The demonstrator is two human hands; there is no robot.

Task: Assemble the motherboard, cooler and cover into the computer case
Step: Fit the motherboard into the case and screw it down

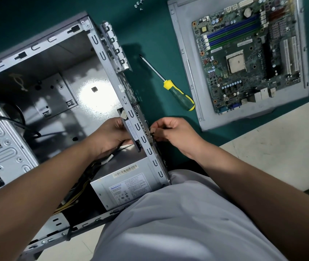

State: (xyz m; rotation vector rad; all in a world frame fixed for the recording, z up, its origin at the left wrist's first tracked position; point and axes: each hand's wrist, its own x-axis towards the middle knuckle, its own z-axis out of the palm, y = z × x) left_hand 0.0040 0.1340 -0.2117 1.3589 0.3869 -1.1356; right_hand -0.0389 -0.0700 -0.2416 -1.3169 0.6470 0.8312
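The open grey computer case (36, 40) lies on its side on the green table, its inside bare metal. My left hand (108, 136) reaches inside the case and grips a dark flat part (131, 129) set against the inner face of the rear wall. My right hand (172, 134) is outside the same wall and pinches a small black piece (152, 131) at the wall's perforated panel. The green motherboard (248, 53) rests on the grey cover panel (185, 34) at the upper right. The cooler is not in view.
A screwdriver with a yellow and green handle (180, 95) lies on the table between case and cover. Several loose screws (139, 3) sit at the top edge. A power supply (129, 187) and its cables (68, 200) fill the case's near corner. Pale floor lies beyond the table edge (263, 132).
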